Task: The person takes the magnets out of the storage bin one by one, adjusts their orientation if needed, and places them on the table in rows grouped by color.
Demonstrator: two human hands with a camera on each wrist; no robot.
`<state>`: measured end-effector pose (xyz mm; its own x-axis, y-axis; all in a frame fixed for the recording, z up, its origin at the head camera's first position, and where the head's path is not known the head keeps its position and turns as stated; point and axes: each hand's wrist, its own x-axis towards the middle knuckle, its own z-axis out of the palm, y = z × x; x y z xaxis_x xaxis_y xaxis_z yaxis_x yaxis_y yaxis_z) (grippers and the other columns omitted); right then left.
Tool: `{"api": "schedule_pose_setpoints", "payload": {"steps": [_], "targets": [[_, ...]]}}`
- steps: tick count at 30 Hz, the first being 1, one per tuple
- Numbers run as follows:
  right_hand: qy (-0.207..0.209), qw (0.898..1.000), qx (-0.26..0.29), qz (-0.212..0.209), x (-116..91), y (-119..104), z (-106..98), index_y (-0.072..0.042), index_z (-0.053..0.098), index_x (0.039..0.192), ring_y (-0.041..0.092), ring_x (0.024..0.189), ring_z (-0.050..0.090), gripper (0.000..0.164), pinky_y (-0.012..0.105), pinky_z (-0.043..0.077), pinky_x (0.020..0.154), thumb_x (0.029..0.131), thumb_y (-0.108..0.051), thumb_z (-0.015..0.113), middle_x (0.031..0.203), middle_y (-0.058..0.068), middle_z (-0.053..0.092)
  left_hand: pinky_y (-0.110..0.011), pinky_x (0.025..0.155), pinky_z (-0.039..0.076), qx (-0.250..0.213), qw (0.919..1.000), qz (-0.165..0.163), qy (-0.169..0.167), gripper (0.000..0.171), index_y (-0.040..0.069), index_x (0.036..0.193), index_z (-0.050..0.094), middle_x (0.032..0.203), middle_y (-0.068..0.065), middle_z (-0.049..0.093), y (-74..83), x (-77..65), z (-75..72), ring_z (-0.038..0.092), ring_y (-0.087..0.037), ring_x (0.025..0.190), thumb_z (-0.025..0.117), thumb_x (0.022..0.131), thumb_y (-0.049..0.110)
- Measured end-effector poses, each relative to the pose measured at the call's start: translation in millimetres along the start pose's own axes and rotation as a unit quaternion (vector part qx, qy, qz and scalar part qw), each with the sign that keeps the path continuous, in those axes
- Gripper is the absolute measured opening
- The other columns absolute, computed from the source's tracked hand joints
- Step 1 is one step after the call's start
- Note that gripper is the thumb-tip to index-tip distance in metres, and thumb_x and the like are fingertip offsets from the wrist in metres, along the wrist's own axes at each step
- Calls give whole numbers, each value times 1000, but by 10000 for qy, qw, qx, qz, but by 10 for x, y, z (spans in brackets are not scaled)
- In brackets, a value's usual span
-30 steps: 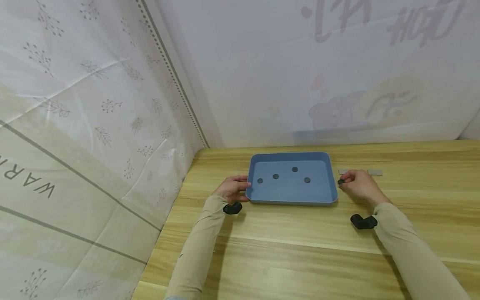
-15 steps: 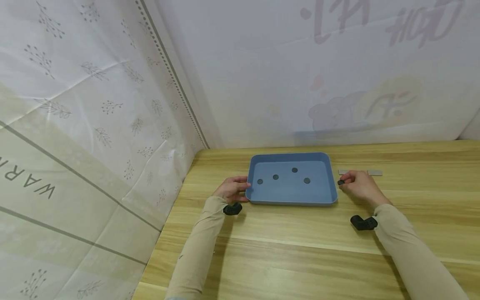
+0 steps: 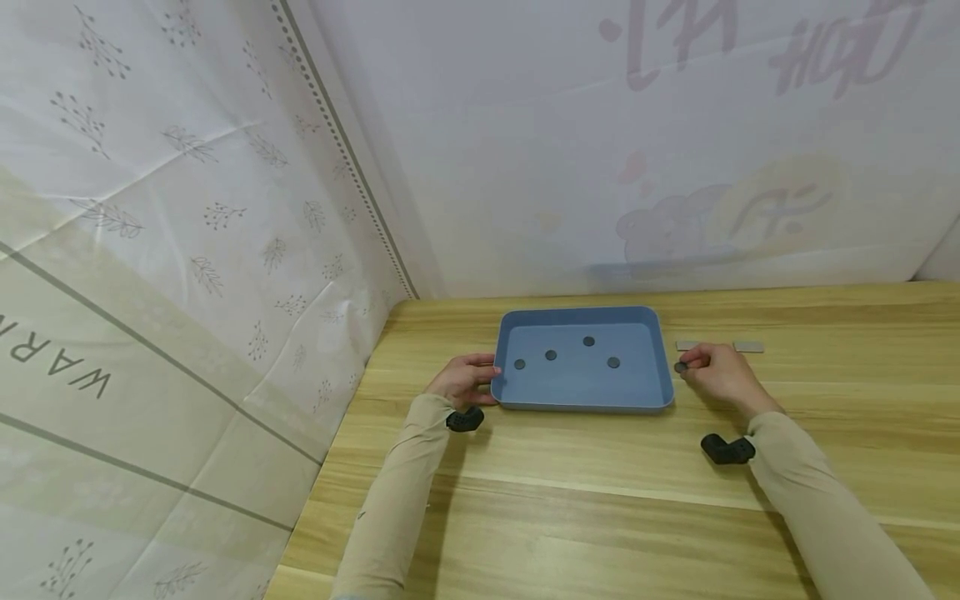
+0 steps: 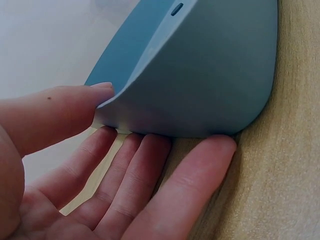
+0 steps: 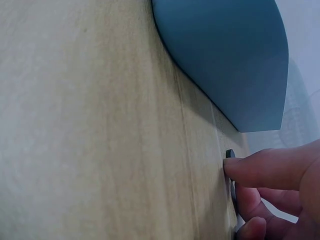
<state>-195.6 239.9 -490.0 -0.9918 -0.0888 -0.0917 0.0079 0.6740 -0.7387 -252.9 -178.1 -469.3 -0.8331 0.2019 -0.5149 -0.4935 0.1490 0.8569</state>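
A blue rectangular tray (image 3: pixel 585 396) stands on the wooden table, with several small dark round discs (image 3: pixel 588 341) lying apart on its floor. At its left end my left hand (image 3: pixel 465 379) grips the wall. In the left wrist view the thumb (image 4: pixel 65 115) lies over the rim and the other fingers touch the outside. Just past the tray's right end, my right hand (image 3: pixel 716 371) pinches another dark disc (image 3: pixel 680 367) between thumb and fingertips, close to the tabletop. Seen from the right wrist, this disc (image 5: pixel 230 153) shows edge-on beside the thumb, partly hidden.
Behind the right hand lie two flat grey strips, a left strip (image 3: pixel 686 345) partly covered by the hand and a right strip (image 3: pixel 748 347). A printed cloth (image 3: pixel 525 167) hangs behind the table (image 3: pixel 570 517) and another along its left side.
The disc in my right fingers has tilted a little, so more of its flat face shows. Both hands and the tray stay in place.
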Motion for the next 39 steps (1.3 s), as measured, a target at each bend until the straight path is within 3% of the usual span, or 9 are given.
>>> {"api": "schedule_pose_setpoints", "payload": {"steps": [7, 19, 25, 30, 34, 39], "targets": [[25, 10000, 24, 10, 1, 17, 12, 7, 62, 112, 30, 88, 61, 29, 37, 48, 74, 91, -13, 59, 98, 20, 65, -40, 73, 59, 16, 10000, 20, -26, 46, 4, 135, 54, 118, -16, 64, 7, -13, -1, 66, -20, 93, 65, 91, 6], [18, 10000, 95, 2, -7, 11, -2, 6, 60, 118, 32, 91, 61, 34, 37, 47, 74, 92, -17, 61, 103, 21, 64, -38, 71, 59, 22, 10000, 16, -32, 46, 4, 135, 53, 112, -12, 65, 10, -8, -2, 66, -19, 91, 64, 91, 4], [313, 9990, 303, -65, -9, -47, -16, 6, 60, 118, 21, 87, 58, 32, 28, 47, 70, 94, -16, 57, 103, 20, 63, -39, 70, 59, 88, 9999, 87, -86, 46, 4, 136, 53, 117, -13, 64, -9, 21, -14, 66, -19, 92, 63, 92, 5], [608, 9945, 837, -151, -10, -202, -27, 3, 58, 124, 14, 83, 56, 36, 25, 50, 63, 98, -21, 54, 108, 19, 61, -38, 69, 59, 79, 9999, 99, -71, 46, 4, 136, 54, 115, -13, 65, -17, 26, -19, 66, -19, 91, 64, 91, 5], [525, 9867, 1537, -109, -14, -384, -1, 1, 51, 134, 13, 88, 59, 44, 27, 55, 71, 101, -28, 51, 112, 13, 57, -37, 69, 59, 93, 9999, 90, -64, 46, 5, 136, 54, 116, -13, 65, -17, 20, -16, 66, -18, 91, 64, 91, 5], [337, 9763, 2136, -67, 17, -574, 120, 2, 47, 137, 5, 90, 58, 46, 24, 54, 78, 101, -25, 52, 111, 4, 56, -38, 70, 59, 100, 9999, 84, -85, 46, 5, 137, 53, 122, -16, 63, -12, 13, -12, 66, -19, 93, 63, 92, 5]]}}
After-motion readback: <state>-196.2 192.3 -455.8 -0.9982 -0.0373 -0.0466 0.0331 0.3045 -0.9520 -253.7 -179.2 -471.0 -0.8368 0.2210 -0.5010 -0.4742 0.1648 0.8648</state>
